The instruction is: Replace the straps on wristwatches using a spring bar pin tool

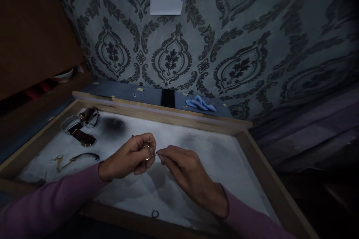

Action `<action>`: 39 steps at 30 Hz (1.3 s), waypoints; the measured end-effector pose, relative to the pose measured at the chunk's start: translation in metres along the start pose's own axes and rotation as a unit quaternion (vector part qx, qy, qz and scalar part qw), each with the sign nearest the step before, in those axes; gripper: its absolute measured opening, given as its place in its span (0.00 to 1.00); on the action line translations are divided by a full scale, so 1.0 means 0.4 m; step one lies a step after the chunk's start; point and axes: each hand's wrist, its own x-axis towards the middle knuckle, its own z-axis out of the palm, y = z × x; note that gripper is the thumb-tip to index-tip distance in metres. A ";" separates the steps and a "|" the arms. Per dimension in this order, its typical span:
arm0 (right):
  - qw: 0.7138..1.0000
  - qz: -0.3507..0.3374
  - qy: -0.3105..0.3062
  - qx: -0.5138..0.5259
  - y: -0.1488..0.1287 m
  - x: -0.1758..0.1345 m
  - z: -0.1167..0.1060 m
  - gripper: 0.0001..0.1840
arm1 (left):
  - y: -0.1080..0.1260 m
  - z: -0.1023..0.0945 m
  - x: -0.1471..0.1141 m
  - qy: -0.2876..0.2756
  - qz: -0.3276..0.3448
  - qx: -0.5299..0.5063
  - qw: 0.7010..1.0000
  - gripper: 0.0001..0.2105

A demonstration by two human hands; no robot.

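Note:
Over the wooden tray, my left hand (141,154) is closed round a small round metal-rimmed piece (147,159), like a watch case; the fingers hide most of it. My right hand (185,168) meets it from the right, thumb and fingertips pinched on a tiny thin piece (157,154) touching or almost touching the left fingers. What that tiny piece is cannot be made out. Nearer to me, a small dark open ring (155,214) lies on the tray's white lining.
A shallow wooden tray (263,164) surrounds the hands. Wristwatches (81,134) lie at its far left, with a gold-coloured piece and dark curved strap (81,155) nearer. Behind the tray rest a blue cloth (200,103) and a black block (168,98) beside the patterned wall.

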 end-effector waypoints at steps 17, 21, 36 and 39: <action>0.995 -0.056 -0.029 -0.073 0.001 -0.002 -0.004 0.15 | -0.009 -0.006 -0.005 -0.033 0.009 0.009 0.999 0.08; 0.995 -0.059 -0.033 -0.066 0.001 -0.002 -0.006 0.15 | -0.004 -0.003 -0.005 -0.035 0.003 0.017 0.999 0.08; 0.997 -0.048 -0.046 -0.042 0.001 -0.006 -0.010 0.13 | 0.005 0.000 -0.007 -0.041 -0.008 0.014 0.999 0.09; 0.997 -0.055 -0.044 -0.042 0.003 -0.006 -0.011 0.14 | 0.004 0.000 -0.008 -0.047 -0.007 0.013 0.999 0.09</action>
